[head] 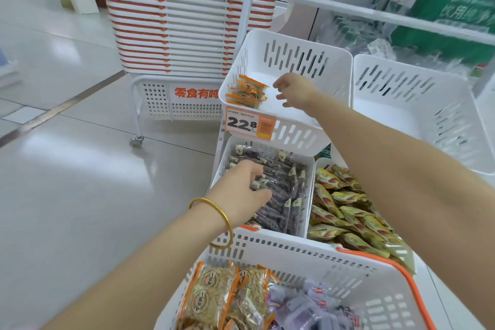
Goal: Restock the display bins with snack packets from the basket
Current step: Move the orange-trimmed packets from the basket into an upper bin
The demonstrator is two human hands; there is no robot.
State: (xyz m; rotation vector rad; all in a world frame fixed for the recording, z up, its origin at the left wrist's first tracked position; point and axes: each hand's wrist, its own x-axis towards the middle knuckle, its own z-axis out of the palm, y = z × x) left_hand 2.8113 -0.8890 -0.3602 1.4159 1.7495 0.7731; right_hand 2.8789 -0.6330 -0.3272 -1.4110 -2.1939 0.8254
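Observation:
A white basket (300, 252) with orange handles sits at the bottom, holding orange-edged snack packets (214, 295) and purple packets (308, 308). My right hand (294, 90) hovers with fingers spread over the upper left display bin (294, 43), empty, just right of a small pile of orange-edged packets (247, 92). My left hand (241, 193), with a gold bangle on the wrist, reaches into the lower bin (308, 195) and curls its fingers round dark purple packets (281, 190).
A second upper bin (417, 115) at the right is bare. Yellow packets (348, 217) fill the lower right bin. A price tag (249, 124) hangs on the upper bin's front. A wheeled stack of baskets (176, 16) stands behind, with open floor at the left.

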